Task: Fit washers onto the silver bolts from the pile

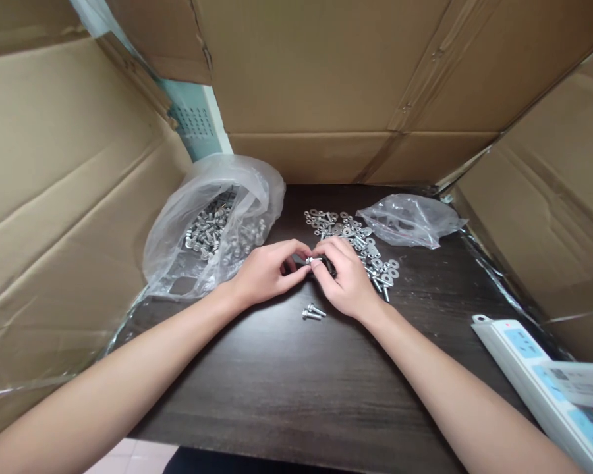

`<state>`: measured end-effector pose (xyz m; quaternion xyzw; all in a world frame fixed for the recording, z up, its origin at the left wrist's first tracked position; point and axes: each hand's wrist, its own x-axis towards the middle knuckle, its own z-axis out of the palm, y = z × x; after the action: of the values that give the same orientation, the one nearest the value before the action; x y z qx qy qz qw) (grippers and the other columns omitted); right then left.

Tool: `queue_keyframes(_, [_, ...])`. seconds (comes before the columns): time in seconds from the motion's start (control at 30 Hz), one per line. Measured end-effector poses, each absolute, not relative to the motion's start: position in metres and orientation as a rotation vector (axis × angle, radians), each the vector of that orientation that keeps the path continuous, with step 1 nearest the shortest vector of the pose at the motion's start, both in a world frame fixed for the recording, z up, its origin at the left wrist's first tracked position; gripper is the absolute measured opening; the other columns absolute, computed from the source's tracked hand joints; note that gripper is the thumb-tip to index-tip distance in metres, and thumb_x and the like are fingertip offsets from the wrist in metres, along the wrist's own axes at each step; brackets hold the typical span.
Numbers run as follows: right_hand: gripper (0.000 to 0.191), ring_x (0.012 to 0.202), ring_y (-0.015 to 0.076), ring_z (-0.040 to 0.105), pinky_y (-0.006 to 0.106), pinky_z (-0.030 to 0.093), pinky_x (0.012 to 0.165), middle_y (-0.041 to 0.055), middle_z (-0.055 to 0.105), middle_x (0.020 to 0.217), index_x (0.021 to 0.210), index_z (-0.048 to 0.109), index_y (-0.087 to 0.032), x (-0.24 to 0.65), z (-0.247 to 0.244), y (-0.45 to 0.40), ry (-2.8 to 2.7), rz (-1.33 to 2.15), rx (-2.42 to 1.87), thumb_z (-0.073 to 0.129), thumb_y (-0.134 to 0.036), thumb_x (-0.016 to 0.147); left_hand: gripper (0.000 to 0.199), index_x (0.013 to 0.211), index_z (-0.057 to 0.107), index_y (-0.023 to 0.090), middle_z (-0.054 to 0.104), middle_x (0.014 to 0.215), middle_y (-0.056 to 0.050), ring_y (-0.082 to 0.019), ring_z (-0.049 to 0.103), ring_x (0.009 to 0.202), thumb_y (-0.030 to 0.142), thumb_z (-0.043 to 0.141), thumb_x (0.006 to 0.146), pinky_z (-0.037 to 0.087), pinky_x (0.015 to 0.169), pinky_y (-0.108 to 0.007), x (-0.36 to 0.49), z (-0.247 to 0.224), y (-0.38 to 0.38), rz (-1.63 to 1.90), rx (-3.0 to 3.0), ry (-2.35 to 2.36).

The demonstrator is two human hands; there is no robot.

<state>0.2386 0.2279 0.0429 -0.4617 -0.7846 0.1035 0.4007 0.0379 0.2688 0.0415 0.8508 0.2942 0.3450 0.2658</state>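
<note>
My left hand (271,268) and my right hand (343,275) meet over the middle of the table, fingertips closed around one small bolt (315,261). The bolt's head end lies at my left fingertips and its shank runs toward my right fingers, which partly hide it. Just below them on the table lie two bolts (312,315), side by side, with washers at their heads. Beyond my right hand spreads a loose pile of bolts, nuts and flat washers (346,230).
A clear plastic bag (257,172) full of bolts stands open at the left. A flatter clear bag (415,217) lies at the back right. A white power strip (518,355) sits at the right edge. Cardboard walls (316,72) enclose the dark table (277,388).
</note>
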Motion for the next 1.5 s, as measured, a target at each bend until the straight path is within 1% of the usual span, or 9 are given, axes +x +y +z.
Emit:
queue_keyframes(0.2, [0.012, 0.096, 0.0241, 0.056, 0.043, 0.047, 0.088, 0.0086, 0.063, 0.098, 0.09, 0.058, -0.02, 0.2383, 0.0405, 0.2292, -1.983, 0.267, -1.191, 0.051, -0.021, 0.1, 0.017, 0.11, 0.067, 0.019, 0.076, 0.098, 0.0, -0.01, 0.071, 0.073, 0.029, 0.066, 0.096, 0.053, 0.066, -0.021, 0.0373, 0.04, 0.2695, 0.908, 2.301, 0.814])
queue_keyframes(0.47, [0.025, 0.092, 0.024, 0.054, 0.044, 0.045, 0.087, 0.0089, 0.063, 0.095, 0.085, 0.058, -0.02, 0.2379, 0.0409, 0.2301, -2.012, 0.27, -1.228, 0.045, -0.024, 0.105, 0.017, 0.11, 0.067, 0.02, 0.077, 0.099, 0.0, -0.01, 0.071, 0.072, 0.029, 0.066, 0.095, 0.054, 0.065, -0.021, 0.0374, 0.0407, 0.269, 0.894, 2.304, 0.807])
queue_keyframes(0.57, [0.021, 0.094, 0.0244, 0.055, 0.044, 0.044, 0.088, 0.0086, 0.063, 0.097, 0.088, 0.059, -0.02, 0.2382, 0.0415, 0.2292, -1.998, 0.28, -1.237, 0.046, -0.023, 0.104, 0.017, 0.11, 0.067, 0.02, 0.076, 0.099, 0.0, -0.01, 0.071, 0.072, 0.027, 0.067, 0.094, 0.054, 0.064, -0.02, 0.0378, 0.0411, 0.2685, 0.916, 2.295, 0.813])
queue_keyframes(0.73, [0.007, 0.098, 0.0254, 0.057, 0.044, 0.045, 0.088, 0.0085, 0.064, 0.1, 0.098, 0.058, -0.021, 0.2389, 0.042, 0.2277, -1.988, 0.274, -1.212, 0.051, -0.021, 0.099, 0.018, 0.11, 0.066, 0.019, 0.077, 0.1, 0.0, -0.009, 0.073, 0.074, 0.024, 0.067, 0.093, 0.054, 0.065, -0.019, 0.0382, 0.0418, 0.2687, 0.948, 2.307, 0.803])
queue_keyframes(0.83, [0.004, 0.098, 0.0255, 0.056, 0.044, 0.045, 0.089, 0.0087, 0.063, 0.101, 0.098, 0.057, -0.02, 0.2394, 0.0413, 0.2278, -2.001, 0.273, -1.195, 0.053, -0.019, 0.097, 0.018, 0.11, 0.067, 0.019, 0.077, 0.1, -0.001, -0.01, 0.074, 0.076, 0.025, 0.067, 0.094, 0.055, 0.065, -0.019, 0.0381, 0.0423, 0.2686, 0.95, 2.305, 0.803])
queue_keyframes(1.07, [0.004, 0.097, 0.0248, 0.056, 0.043, 0.045, 0.089, 0.0079, 0.062, 0.1, 0.095, 0.057, -0.02, 0.24, 0.04, 0.2288, -2.013, 0.268, -1.196, 0.054, -0.019, 0.096, 0.018, 0.11, 0.067, 0.019, 0.077, 0.101, 0.001, -0.009, 0.074, 0.079, 0.022, 0.068, 0.093, 0.053, 0.064, -0.017, 0.0375, 0.0405, 0.2693, 0.969, 2.318, 0.801])
queue_keyframes(1.27, [0.005, 0.096, 0.025, 0.056, 0.043, 0.045, 0.088, 0.0081, 0.062, 0.099, 0.094, 0.059, -0.02, 0.2393, 0.0393, 0.2291, -2.02, 0.263, -1.197, 0.055, -0.021, 0.097, 0.015, 0.108, 0.068, 0.019, 0.076, 0.099, 0.002, -0.007, 0.073, 0.077, 0.021, 0.069, 0.094, 0.052, 0.064, -0.015, 0.0373, 0.0402, 0.269, 0.983, 2.34, 0.787])
queue_keyframes(1.5, [0.016, 0.095, 0.0242, 0.055, 0.044, 0.045, 0.088, 0.0082, 0.062, 0.099, 0.089, 0.059, -0.019, 0.2388, 0.039, 0.2292, -2.032, 0.258, -1.218, 0.05, -0.023, 0.102, 0.017, 0.111, 0.069, 0.019, 0.074, 0.1, 0.001, -0.008, 0.07, 0.078, 0.019, 0.068, 0.094, 0.052, 0.066, -0.017, 0.0369, 0.0387, 0.2692, 0.997, 2.371, 0.77])
